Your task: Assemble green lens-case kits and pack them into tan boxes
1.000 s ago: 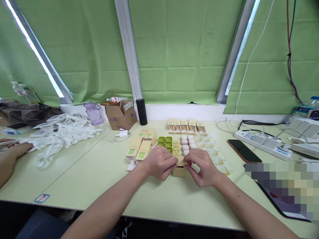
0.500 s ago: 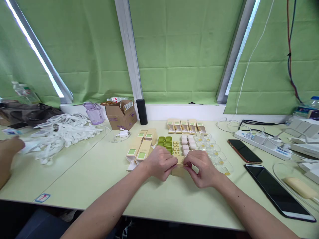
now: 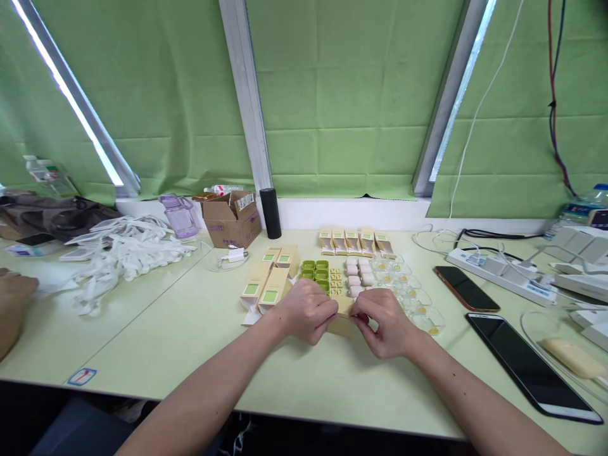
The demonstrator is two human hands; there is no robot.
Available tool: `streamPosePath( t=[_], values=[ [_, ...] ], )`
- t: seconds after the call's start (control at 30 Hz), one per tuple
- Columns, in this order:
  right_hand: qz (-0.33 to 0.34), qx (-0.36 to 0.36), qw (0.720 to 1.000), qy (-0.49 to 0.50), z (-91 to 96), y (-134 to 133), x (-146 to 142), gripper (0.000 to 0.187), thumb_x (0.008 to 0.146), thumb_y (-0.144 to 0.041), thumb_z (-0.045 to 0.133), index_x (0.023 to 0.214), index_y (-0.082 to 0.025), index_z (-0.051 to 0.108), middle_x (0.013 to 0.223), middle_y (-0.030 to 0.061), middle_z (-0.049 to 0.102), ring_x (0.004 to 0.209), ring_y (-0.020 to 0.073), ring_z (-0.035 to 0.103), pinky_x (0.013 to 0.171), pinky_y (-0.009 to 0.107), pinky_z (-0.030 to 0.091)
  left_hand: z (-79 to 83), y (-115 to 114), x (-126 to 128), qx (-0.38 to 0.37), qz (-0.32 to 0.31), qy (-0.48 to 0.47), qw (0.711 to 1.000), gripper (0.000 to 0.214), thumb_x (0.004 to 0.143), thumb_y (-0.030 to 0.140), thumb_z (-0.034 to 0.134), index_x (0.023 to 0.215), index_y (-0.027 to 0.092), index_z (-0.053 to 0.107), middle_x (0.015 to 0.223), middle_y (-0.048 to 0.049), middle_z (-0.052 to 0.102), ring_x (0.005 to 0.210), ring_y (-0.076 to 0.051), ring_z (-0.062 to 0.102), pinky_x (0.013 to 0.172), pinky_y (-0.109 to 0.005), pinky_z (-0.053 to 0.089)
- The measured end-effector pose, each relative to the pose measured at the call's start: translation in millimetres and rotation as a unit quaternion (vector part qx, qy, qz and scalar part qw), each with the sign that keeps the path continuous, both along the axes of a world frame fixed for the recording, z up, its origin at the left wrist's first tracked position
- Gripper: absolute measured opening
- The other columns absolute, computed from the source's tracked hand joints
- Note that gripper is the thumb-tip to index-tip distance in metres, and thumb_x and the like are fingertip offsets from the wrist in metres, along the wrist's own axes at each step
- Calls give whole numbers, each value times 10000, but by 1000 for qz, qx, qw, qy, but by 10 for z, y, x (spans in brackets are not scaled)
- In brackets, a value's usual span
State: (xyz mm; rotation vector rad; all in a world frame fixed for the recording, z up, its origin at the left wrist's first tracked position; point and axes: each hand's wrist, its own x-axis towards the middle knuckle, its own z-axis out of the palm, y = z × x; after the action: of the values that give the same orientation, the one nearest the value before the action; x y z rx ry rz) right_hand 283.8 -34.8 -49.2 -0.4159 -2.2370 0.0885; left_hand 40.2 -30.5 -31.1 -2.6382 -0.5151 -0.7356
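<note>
My left hand (image 3: 306, 311) and my right hand (image 3: 386, 322) are both pinched on a small tan carton (image 3: 342, 320) that rests on the pale green table (image 3: 199, 329). The fingers meet over its top flap. Just beyond the hands lie green caps (image 3: 315, 270), small yellow pieces (image 3: 335, 282), pink blocks (image 3: 358, 272) and clear trays (image 3: 413, 297) in rows. Flat tan cartons with green labels (image 3: 266, 282) lie to the left of my left hand.
A row of open tan cartons (image 3: 354, 240) stands at the back. Two phones (image 3: 464, 288) (image 3: 532, 366) and a power strip (image 3: 503, 273) lie at the right. A cardboard box (image 3: 232, 219), purple jug (image 3: 177, 215) and white straps (image 3: 118, 250) sit left. Another person's hand (image 3: 12, 301) rests far left.
My fingers have shifted a little on the carton's flap, tilting it. The other person's hand at the far left has pulled back from the white straps.
</note>
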Motion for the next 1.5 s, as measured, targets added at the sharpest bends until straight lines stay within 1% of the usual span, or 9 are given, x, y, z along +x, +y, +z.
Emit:
streamPosePath(
  t=[0.23,0.57,0.7,0.83,0.97,1.2,1.27,1.43,1.5],
  values=[
    [10,-1,1000,-10,3,6,5,134,847,-103,557,847,-236,567,620,-33,536,543,152,422,575,313,264,15,-8,9,22,-19,-29,999,206,912,213,556,708,226,572,516,4,550,463,-166,456,488,-368,257],
    [-5,-19,999,-30,-13,2,11,108,853,-130,567,788,-217,566,574,-59,482,523,128,387,581,292,227,-48,-28,26,29,0,0,1000,323,920,222,550,607,230,472,476,5,512,439,-159,439,477,-363,237],
    [-33,-37,997,-66,2,15,65,78,872,-210,623,944,-215,594,629,-62,527,559,135,435,614,286,252,-55,43,-26,1,38,-67,997,159,913,191,531,814,213,655,520,15,587,447,-162,500,492,-345,308],
    [-98,-82,982,-136,79,19,123,286,860,-282,692,1104,-215,558,720,-45,603,623,161,491,644,290,252,-55,109,-70,-43,123,-62,990,325,782,139,547,1045,193,729,559,8,648,474,-190,562,508,-334,304],
    [-129,-106,971,-173,138,26,162,316,864,-274,681,1135,-228,525,717,-48,609,635,179,509,657,295,242,-59,108,-65,-93,157,-14,983,226,734,135,563,873,210,724,606,-11,689,517,-202,587,530,-340,300],
    [-154,-119,962,-189,197,75,240,462,855,-164,592,1300,-221,482,726,-45,594,652,200,545,650,298,253,-64,94,-56,-135,117,-7,984,138,725,126,546,663,215,632,557,-8,634,503,-172,519,547,-338,310],
    [-140,-134,963,-187,219,58,237,488,877,-222,635,1337,-224,471,758,-41,612,665,201,559,655,296,272,-40,88,-52,-141,136,-13,981,175,745,126,541,740,212,693,603,-16,678,528,-180,549,555,-340,312],
    [-110,-138,963,-202,199,-28,134,629,911,-435,721,1421,-218,422,796,-26,652,688,221,585,681,311,297,58,44,-25,-173,185,21,967,543,800,126,541,1293,249,735,634,-2,706,545,-216,584,546,-341,280],
    [-114,-126,962,-215,179,-48,98,640,926,-481,710,1429,-212,420,806,-12,665,708,238,599,699,322,305,83,27,-16,-188,177,37,965,517,827,135,544,1283,270,746,657,-3,722,564,-218,606,554,-343,285]
  ],
)
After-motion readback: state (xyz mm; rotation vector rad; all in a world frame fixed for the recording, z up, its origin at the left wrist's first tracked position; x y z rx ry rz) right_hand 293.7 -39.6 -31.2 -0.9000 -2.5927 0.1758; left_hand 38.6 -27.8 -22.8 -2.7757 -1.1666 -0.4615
